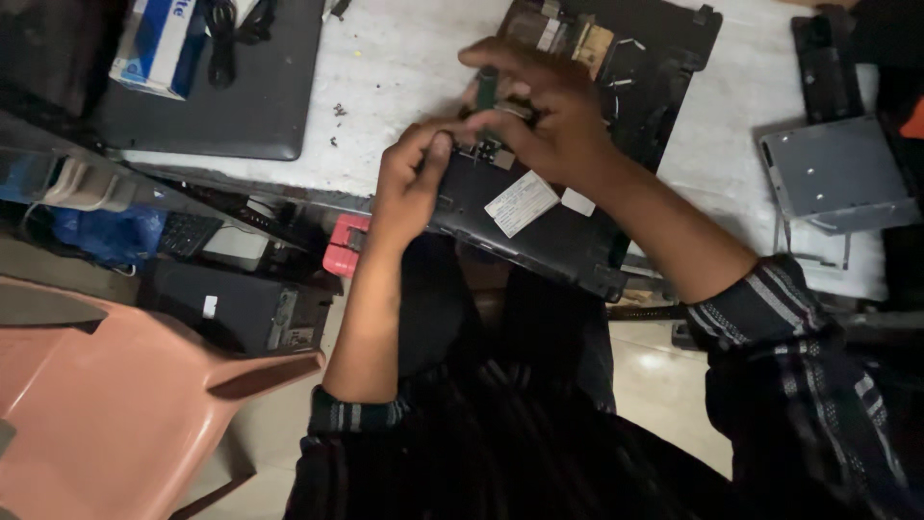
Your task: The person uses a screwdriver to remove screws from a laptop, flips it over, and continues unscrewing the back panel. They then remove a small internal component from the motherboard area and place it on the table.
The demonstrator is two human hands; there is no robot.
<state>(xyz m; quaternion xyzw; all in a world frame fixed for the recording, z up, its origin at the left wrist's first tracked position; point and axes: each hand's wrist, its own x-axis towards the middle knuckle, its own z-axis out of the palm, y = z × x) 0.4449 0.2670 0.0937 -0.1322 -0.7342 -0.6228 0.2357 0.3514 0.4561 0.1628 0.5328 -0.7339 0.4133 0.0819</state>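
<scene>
On laptop base (539, 231): both hands; right hand (539, 111) grips screwdriver (487, 89)

I see my left hand (409, 183) gripping the near-left corner of an opened black laptop base (549, 231) that overhangs the worktop's (404, 58) near edge. My right hand (539, 106) holds a dark-handled screwdriver (488, 87) upright over the base's circuit board. A closed laptop (241, 106) lies at the far-left corner, a grey metal drive (837, 173) toward the right edge, a pink chair (106, 404) below left.
</scene>
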